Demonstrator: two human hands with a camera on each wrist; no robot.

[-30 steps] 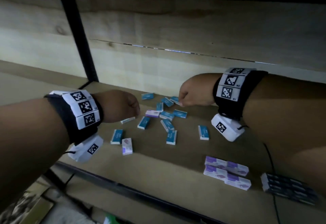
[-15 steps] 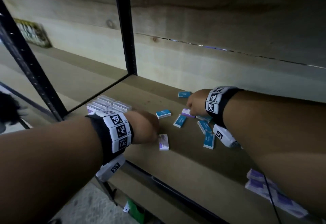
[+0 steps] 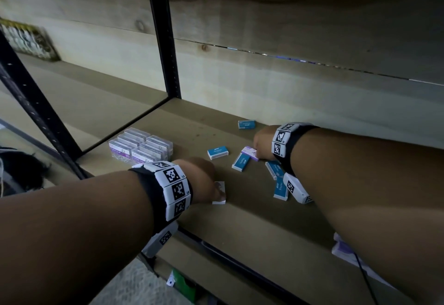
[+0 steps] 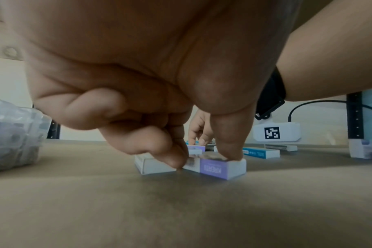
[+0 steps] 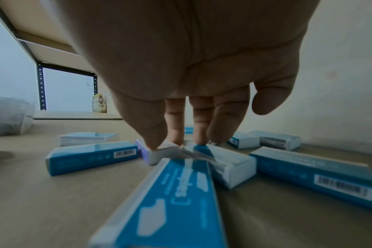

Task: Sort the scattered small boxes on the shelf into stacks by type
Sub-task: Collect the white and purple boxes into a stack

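Small blue staple boxes (image 3: 217, 152) lie scattered on the brown shelf (image 3: 192, 122), more of them (image 5: 91, 155) around my right hand. My left hand (image 3: 216, 193) is down near the shelf's front edge and pinches a white-and-purple box (image 4: 214, 167) between thumb (image 4: 229, 151) and fingertip; a plain white box (image 4: 153, 165) lies against it. My right hand (image 3: 256, 154) reaches into the blue cluster, its thumb and fingers closed on another white-and-purple box (image 5: 164, 153). Both boxes rest on the shelf.
Clear plastic cases (image 3: 141, 147) stand grouped at the left by the black upright post (image 3: 165, 40). Stacked purple-and-white boxes (image 3: 346, 249) sit at the right under my forearm. A wooden back wall (image 3: 288, 93) closes the shelf; its black front rail (image 3: 240, 263) runs below.
The head view has swung left. My left hand came down onto the white-and-purple box near the front. My right hand moved from the far blue boxes to the purple one.
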